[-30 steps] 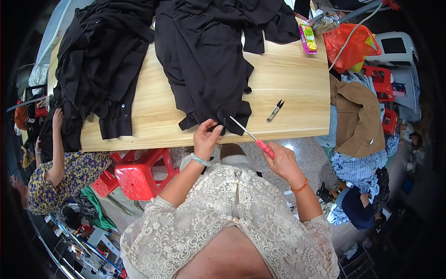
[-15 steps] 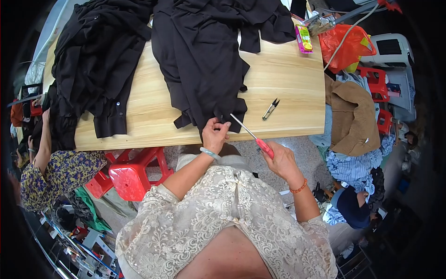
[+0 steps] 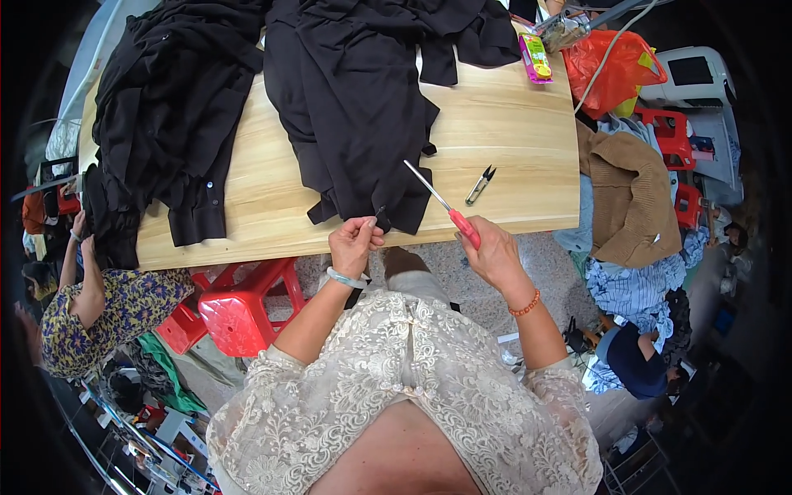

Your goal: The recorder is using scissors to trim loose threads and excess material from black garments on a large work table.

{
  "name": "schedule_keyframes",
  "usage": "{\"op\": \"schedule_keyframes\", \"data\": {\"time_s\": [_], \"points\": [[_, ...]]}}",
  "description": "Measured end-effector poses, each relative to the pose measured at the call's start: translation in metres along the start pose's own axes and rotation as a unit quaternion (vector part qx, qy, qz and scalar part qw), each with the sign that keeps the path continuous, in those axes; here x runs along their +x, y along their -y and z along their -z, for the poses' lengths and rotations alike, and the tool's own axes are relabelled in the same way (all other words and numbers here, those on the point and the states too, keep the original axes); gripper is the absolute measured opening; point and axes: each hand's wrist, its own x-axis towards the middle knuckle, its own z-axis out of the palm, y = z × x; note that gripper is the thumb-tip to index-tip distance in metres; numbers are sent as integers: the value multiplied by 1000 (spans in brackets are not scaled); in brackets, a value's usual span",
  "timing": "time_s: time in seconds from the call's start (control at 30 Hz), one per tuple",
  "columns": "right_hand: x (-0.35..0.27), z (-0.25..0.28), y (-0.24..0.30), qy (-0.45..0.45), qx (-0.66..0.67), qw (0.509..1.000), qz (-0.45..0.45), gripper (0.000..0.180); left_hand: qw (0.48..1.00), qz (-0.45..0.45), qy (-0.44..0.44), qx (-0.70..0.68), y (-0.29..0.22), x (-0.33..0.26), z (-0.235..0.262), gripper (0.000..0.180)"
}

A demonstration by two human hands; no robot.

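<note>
— Fingers of the left hand (image 3: 353, 243)?
— Pinched on the black garment (image 3: 363, 124) hem, at the table (image 3: 511, 140) front edge.
— Right hand (image 3: 492, 252)?
— Closed around the red-handled scissors (image 3: 441, 202), blades over the cloth; bare wood beyond, near small snips (image 3: 479, 185).

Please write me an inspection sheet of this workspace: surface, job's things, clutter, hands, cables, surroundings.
Surface: light wooden table, partly bare.
Job's things: black garment, hem at the near edge; red-handled scissors.
Clutter: second black garment; small thread snips; pink-green packet.
Hands: left hand pinches the hem; right hand holds the scissors.
Cables: grey cable at the far right corner.
Surroundings: red stool; clothes pile; seated person.
</note>
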Motion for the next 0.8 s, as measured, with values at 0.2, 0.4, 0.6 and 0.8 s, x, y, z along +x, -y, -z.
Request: {"op": "schedule_keyframes", "data": {"time_s": [0.2,0.4,0.6,0.8], "points": [[20,-6,8,-17,18,1000,15,18,998,-55,25,10,-15,-6,7,9],[66,-3,28,-123,-27,990,62,18,991,-111,29,-67,-36,-14,10,9],[163,-5,73,-234,-95,958,135,22,996,-86,13,19,-36,-5,11,5],[207,-57,67,-63,-124,977,159,62,879,-313,3,361,-31,-17,-18,36]]}}
